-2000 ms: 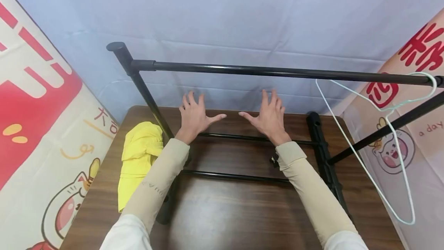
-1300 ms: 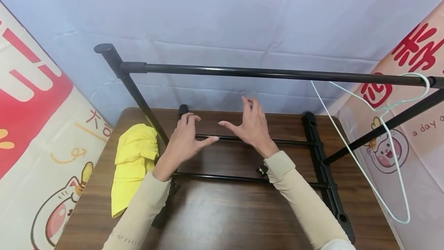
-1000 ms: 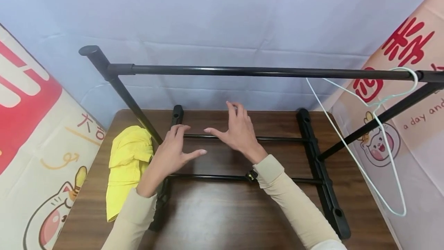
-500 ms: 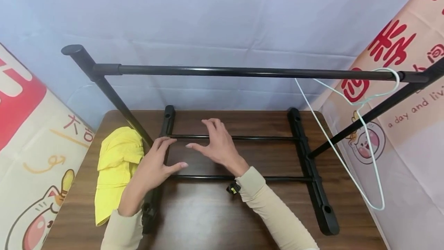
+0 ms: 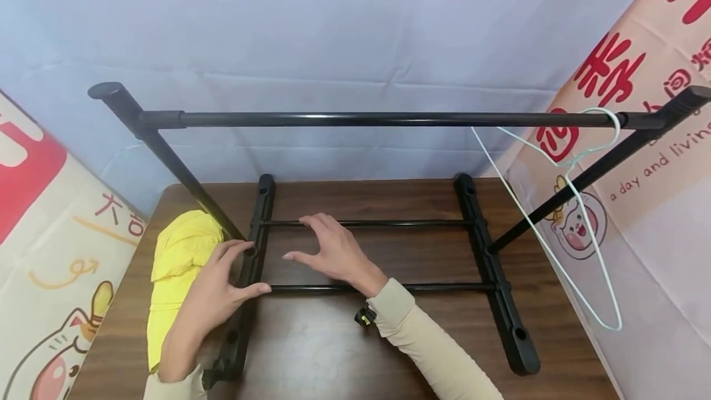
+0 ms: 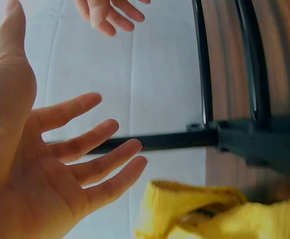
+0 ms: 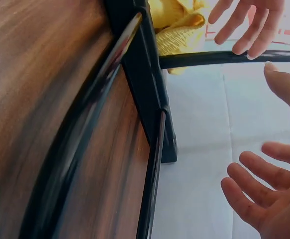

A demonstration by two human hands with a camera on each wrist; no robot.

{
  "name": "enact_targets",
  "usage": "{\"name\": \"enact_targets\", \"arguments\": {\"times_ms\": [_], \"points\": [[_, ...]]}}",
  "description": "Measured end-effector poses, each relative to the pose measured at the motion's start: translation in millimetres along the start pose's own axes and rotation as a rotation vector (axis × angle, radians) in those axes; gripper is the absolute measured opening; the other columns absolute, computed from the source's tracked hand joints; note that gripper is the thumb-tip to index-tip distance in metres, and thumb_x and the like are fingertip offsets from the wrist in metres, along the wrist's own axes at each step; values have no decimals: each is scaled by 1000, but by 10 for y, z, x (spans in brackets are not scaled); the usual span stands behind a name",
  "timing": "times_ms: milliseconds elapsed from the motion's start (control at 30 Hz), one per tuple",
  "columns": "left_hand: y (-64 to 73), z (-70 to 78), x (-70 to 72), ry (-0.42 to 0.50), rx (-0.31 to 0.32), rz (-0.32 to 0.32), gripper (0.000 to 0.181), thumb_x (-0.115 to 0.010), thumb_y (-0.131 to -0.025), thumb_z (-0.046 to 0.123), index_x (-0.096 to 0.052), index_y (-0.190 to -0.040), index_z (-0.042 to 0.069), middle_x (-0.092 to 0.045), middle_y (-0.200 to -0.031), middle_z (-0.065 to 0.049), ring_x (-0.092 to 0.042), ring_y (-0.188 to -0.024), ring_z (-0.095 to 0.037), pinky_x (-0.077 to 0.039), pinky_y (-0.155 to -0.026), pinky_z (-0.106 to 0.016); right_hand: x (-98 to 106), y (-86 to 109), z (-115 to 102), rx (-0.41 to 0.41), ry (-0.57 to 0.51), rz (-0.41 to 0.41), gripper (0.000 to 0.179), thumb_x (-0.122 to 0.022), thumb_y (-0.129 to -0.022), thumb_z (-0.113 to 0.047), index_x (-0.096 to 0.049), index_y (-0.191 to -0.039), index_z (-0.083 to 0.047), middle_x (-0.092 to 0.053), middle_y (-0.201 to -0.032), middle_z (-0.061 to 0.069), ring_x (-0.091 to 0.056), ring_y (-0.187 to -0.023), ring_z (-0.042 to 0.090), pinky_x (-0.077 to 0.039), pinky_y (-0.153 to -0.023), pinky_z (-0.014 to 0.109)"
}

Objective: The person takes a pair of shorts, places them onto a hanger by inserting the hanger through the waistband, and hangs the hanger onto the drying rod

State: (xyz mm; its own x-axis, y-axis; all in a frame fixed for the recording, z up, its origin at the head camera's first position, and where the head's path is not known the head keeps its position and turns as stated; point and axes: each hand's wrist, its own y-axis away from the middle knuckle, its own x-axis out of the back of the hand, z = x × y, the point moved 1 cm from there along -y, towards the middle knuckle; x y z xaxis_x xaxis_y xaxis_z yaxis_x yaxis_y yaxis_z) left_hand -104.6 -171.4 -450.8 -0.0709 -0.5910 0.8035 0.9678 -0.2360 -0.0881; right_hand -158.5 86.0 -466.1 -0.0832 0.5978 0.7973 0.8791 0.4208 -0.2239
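Note:
My left hand [image 5: 208, 295] hovers beside a yellow folded garment [image 5: 180, 283], above the left foot bar of a black clothes rack [image 5: 333, 119]. Its fingers are spread and hold nothing. My right hand [image 5: 336, 252] is in the air over the rack's lower crossbars, thumb apart from the fingers, with nothing in it. In the left wrist view the left palm [image 6: 35, 164] faces the camera side, and the yellow cloth [image 6: 219, 214] lies below it, apart. The right wrist view shows the right hand [image 7: 269, 194] with loosely bent fingers. A pale hanger [image 5: 600, 258] hangs at the rack's right end.
The rack's uprights [image 5: 189, 171] and top rail stand over a brown wooden table [image 5: 333, 350]. A pale cloth backdrop [image 5: 311, 36] is behind, with printed banners [image 5: 639, 159] at the sides. A small black object [image 5: 365, 316] is at the right wrist.
Both hands have moved left and nearer the person, the left one coming beside the yellow garment. The head view has turned right a little. The garment and hanger stay in place.

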Motion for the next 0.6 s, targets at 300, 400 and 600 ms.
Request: {"name": "enact_targets", "arguments": {"times_ms": [300,400,600], "points": [[248,-282,115,67,164,32,93,-85,-86,46,-42,-152,-3,-55,-145,-29,-54,-133,-48,-49,-102,-66,-166,18,-99,72,17,-68,86,-74,-92,-61,-45,-155,-10,-52,-152,8,-57,-136,23,-53,-110,40],[291,-353,150,73,187,90,88,-83,-90,42,-41,-152,-4,-52,-146,-30,-54,-131,-50,-51,-98,-66,-237,8,-157,123,22,-82,82,-73,-93,-61,-47,-152,-10,-53,-149,7,-57,-134,21,-53,-110,37],[239,-511,289,20,199,204,82,-85,-90,37,-45,-148,-5,-45,-147,-35,-46,-130,-58,-41,-101,-71,-330,-19,-277,149,-42,-115,77,-72,-94,-60,-48,-149,-12,-55,-145,5,-58,-132,18,-53,-109,35]]}}
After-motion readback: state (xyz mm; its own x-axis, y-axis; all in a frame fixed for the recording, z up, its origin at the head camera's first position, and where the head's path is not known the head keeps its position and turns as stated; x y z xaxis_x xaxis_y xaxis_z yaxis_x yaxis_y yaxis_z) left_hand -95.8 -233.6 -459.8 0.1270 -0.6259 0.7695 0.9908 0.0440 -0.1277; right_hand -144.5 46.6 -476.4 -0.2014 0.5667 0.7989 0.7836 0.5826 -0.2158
